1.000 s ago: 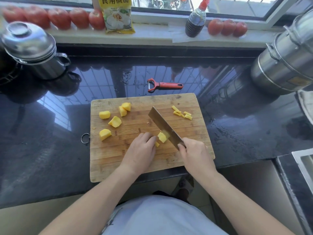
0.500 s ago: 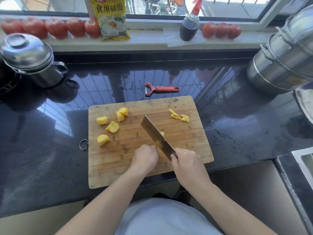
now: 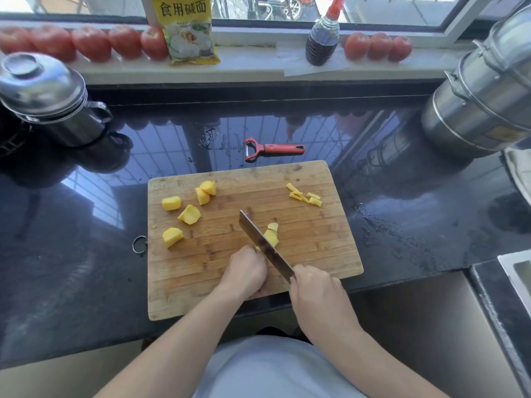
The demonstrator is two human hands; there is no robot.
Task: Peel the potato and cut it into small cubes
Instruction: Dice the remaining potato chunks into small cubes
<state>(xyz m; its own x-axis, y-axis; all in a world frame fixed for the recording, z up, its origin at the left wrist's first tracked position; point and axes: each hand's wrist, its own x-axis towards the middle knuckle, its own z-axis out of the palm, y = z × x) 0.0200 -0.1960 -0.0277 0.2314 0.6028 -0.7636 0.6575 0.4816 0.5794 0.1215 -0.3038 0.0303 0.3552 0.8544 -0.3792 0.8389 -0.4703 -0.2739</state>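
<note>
In the head view, your right hand (image 3: 314, 294) is closed around the handle of the knife (image 3: 265, 247), at the near right part of the cutting board (image 3: 316, 239). The blade runs away from you and to the left, with its edge down on the board. Your left hand (image 3: 247, 272) sits just to the left of the blade, with the fingers curled under. A small bit of yellow shows between its knuckles and the blade, so it seems to press a potato piece there, but the piece is almost fully hidden and I cannot tell how it is held.

Just on the right side of the blade, touching it, lie the cut potato pieces (image 3: 271, 235), next to your left knuckles and a little in front of your right hand. Five bigger potato chunks (image 3: 189, 214) lie on the left half of the board, well apart from both hands. A small heap of thin potato strips (image 3: 306, 195) lies near the far right corner of the board.

The board rests on the dark, shiny worktop (image 3: 86, 254). Behind it, near its far edge, lies a red peeler (image 3: 273, 149). A steel pot with lid (image 3: 48, 96) stands at the far left, and a large steel steamer (image 3: 482, 90) at the far right. On the window sill stand tomatoes (image 3: 92, 43), a yellow bag (image 3: 186, 30) and a dark sauce bottle (image 3: 321, 41).
</note>
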